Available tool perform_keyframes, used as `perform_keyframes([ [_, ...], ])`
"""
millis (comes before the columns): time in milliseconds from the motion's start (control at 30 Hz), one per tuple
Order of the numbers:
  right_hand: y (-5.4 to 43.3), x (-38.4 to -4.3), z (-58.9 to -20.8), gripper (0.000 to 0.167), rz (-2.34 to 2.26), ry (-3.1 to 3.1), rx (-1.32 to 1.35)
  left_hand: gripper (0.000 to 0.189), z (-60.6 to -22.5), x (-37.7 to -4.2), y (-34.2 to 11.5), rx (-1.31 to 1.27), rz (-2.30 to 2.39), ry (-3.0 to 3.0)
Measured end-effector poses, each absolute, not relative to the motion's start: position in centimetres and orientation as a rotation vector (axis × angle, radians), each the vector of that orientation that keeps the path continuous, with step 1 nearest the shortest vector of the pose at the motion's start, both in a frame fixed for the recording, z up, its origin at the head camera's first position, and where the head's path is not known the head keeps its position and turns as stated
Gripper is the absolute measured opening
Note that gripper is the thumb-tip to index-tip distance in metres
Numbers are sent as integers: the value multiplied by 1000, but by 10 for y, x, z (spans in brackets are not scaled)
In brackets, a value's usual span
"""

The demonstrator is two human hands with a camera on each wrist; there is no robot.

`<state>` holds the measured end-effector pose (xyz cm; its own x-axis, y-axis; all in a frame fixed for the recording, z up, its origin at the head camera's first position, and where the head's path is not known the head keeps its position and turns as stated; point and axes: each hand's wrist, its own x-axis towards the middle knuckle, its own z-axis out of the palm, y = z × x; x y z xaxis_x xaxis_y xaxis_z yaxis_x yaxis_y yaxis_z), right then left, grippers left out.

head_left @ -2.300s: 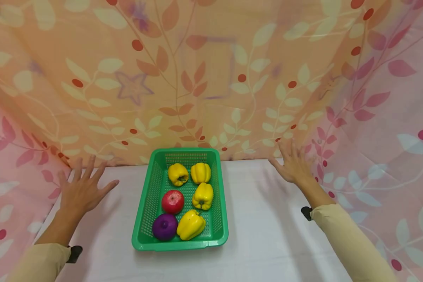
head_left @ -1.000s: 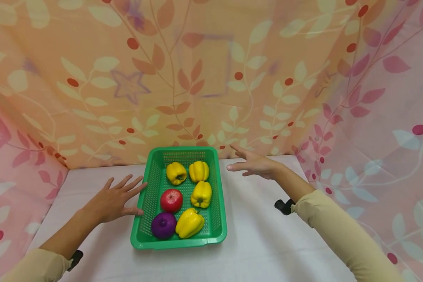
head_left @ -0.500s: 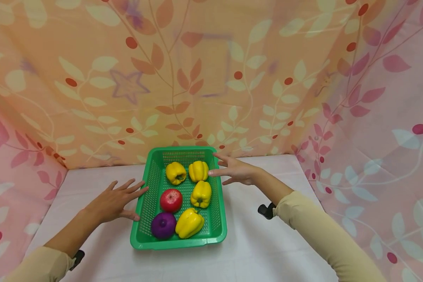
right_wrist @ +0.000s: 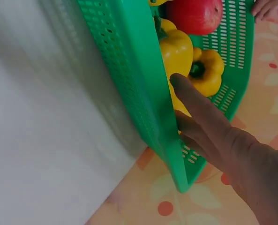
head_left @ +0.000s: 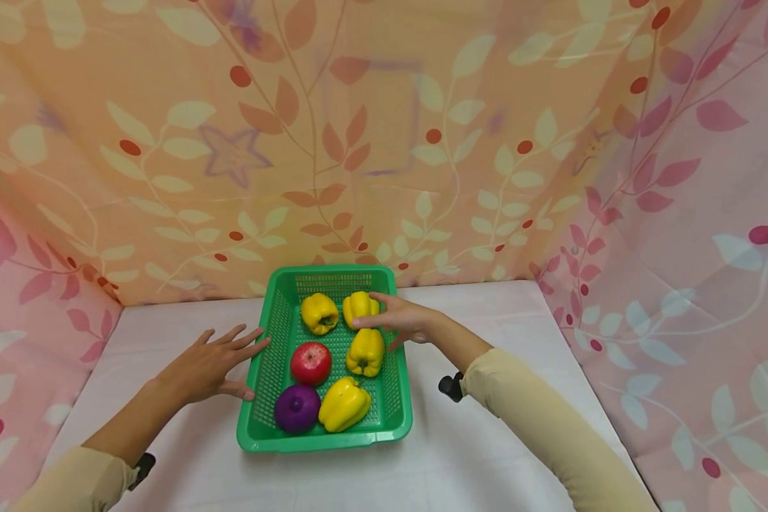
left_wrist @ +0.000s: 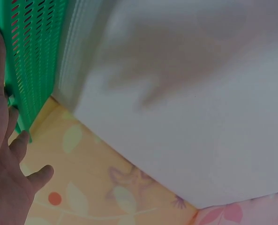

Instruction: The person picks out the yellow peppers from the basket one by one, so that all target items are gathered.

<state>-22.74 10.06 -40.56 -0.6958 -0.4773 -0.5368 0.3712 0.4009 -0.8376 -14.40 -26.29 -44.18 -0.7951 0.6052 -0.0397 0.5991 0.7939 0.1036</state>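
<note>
The right hand's (head_left: pixel 404 318) grip is spread, thumb apart from the fingers and pinching nothing, over the right rim of the green basket (head_left: pixel 326 446); just by its fingertips, in the basket's far right corner, sits a yellow pepper (head_left: pixel 356 306), contact unclear; the left hand (head_left: pixel 208 366), also spread, is at the basket's left rim. The pepper looks light, firm and rather slippery; its widest sides seem the best hold.
</note>
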Motion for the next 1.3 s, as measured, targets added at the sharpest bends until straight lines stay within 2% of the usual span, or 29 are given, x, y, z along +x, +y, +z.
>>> perform_keyframes([
  [500, 82, -240, -432, 104, -1400, 1852, 189, 92, -445, -145, -264, 973, 165, 2895],
  [1300, 58, -243, -452, 108, -1380, 1835, 378, 92, -446, -147, -265, 977, 189, 2893],
])
